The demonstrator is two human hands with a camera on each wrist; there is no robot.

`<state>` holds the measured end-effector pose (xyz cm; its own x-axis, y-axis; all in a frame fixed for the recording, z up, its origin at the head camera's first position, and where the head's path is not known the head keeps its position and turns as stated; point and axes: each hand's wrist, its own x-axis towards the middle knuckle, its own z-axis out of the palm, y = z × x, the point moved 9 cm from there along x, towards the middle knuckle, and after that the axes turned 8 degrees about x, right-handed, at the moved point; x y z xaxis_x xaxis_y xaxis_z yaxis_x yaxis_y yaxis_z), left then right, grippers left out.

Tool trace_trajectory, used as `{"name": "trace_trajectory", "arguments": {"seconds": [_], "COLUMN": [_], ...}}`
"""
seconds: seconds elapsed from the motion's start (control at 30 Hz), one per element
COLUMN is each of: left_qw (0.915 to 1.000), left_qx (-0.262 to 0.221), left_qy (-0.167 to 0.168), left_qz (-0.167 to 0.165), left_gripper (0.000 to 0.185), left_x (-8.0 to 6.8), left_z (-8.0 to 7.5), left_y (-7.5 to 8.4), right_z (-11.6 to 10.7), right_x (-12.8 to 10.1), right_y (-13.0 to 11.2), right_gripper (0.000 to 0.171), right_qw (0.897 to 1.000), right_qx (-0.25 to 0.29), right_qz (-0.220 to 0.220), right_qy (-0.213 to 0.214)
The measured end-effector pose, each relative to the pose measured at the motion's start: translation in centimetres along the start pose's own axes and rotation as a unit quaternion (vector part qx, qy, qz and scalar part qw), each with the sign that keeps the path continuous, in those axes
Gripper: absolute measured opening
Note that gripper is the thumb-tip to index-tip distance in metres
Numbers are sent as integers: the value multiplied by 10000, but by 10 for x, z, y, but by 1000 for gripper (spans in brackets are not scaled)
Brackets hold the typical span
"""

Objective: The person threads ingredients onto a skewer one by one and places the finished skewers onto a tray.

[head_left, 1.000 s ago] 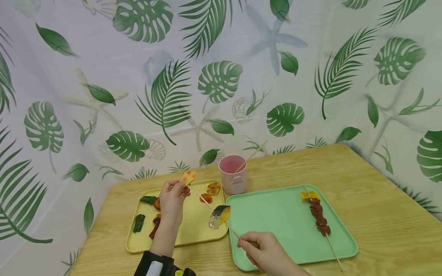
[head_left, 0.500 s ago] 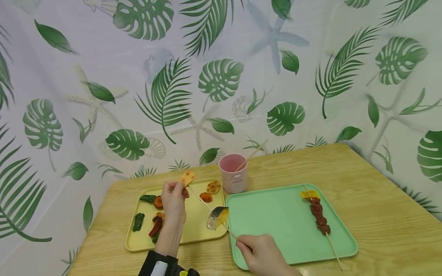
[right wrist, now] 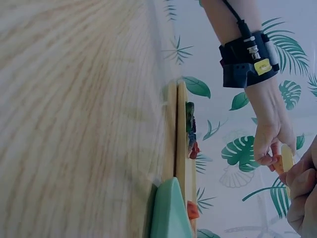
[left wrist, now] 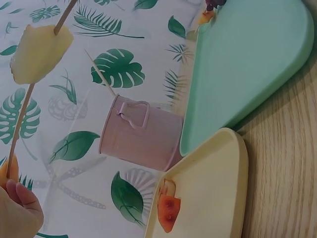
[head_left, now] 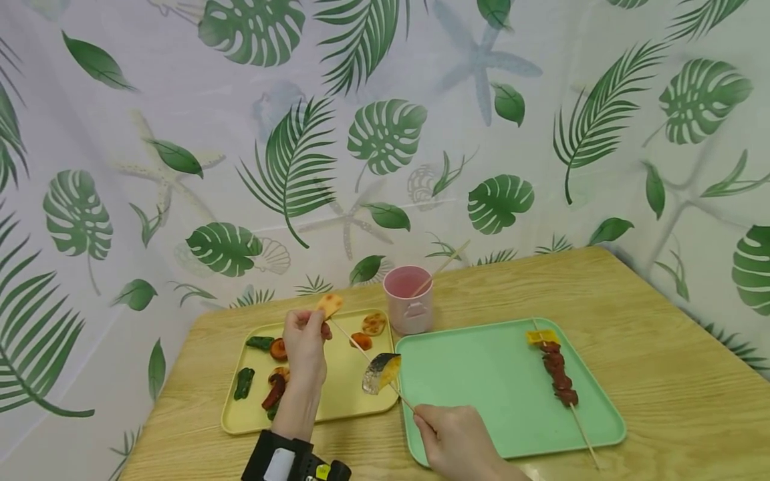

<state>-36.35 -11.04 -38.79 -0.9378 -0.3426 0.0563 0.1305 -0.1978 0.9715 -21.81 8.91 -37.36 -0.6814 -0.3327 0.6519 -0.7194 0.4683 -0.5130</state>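
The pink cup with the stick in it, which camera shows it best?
The left wrist view: the pink cup fills the middle, handle and stick clear. The head view shows it small, behind the trays. The right wrist view misses it.

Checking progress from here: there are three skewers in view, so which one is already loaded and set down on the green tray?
The finished skewer lying on the green tray, dark red pieces topped by a yellow one. The held skewer is in the air; the bare stick stands in the pink cup.

Open worktop (head_left: 662, 347) lies right of the green tray (head_left: 481, 374), whose left half is bare. Pink cup (head_left: 410, 308) with its slanting stick blocks the far gap between trays. Curtain (head_left: 385, 133) closes off the back edge.
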Motion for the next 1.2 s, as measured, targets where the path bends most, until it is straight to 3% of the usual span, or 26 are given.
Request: {"name": "trace_trajectory", "arguments": {"seconds": [0.23, 0.43, 0.6, 0.8, 1.2], "left_qw": [9993, 9995, 9993, 9993, 9995], "left_qx": [338, 132, 218, 254, 246], "left_qy": [131, 289, 284, 257, 169], "left_qz": [29, -52, 62, 49, 90], "left_gripper": [20, 21, 20, 21, 18], "left_x": [-2, -4, -5, -6, -8], "left_z": [5, 2, 2, 4, 11], "left_y": [-1, -6, -3, -4, -1], "right_z": [0, -5, -3, -4, -8], "right_x": [0, 3, 1, -2, -5], "right_y": [-7, -8, -10, -12, -15], "right_gripper": [28, 24, 27, 51, 51], "right_qw": [9978, 9926, 9895, 9829, 9766], "right_qx": [-487, -996, -1097, -1302, -1592], "right_qz": [-432, -602, -844, -1072, -1219], "right_qy": [125, 353, 425, 737, 781]}}
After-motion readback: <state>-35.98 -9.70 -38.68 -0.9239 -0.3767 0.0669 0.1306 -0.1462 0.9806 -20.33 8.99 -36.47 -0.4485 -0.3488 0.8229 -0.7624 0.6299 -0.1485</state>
